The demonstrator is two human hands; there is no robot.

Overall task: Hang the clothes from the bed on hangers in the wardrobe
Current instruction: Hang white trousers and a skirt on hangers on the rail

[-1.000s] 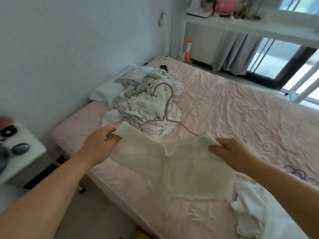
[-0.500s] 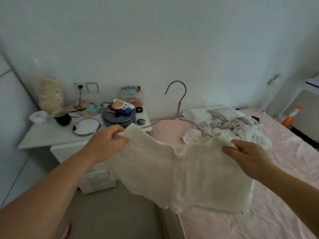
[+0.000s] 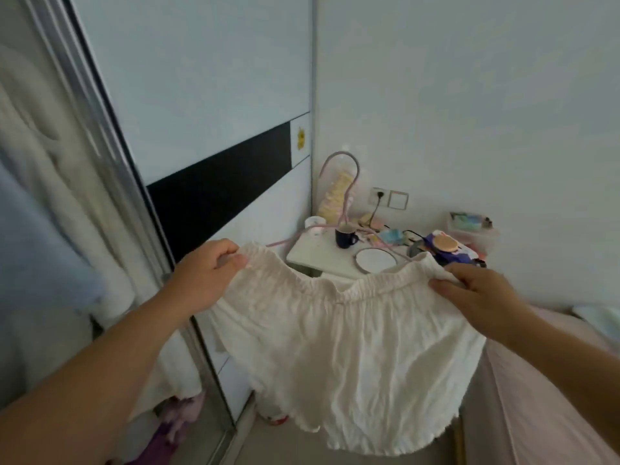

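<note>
Hanging clothes show at the far left in the open wardrobe. Next, the left hand pinches one end of the white top, which is held up in the air on a pink hanger. The right hand pinches the other end, with the pink bed below it.

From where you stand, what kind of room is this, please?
Most likely a bedroom: a sliding-door wardrobe with clothes hanging inside, a cluttered bedside table, and the pink edge of a bed.
</note>
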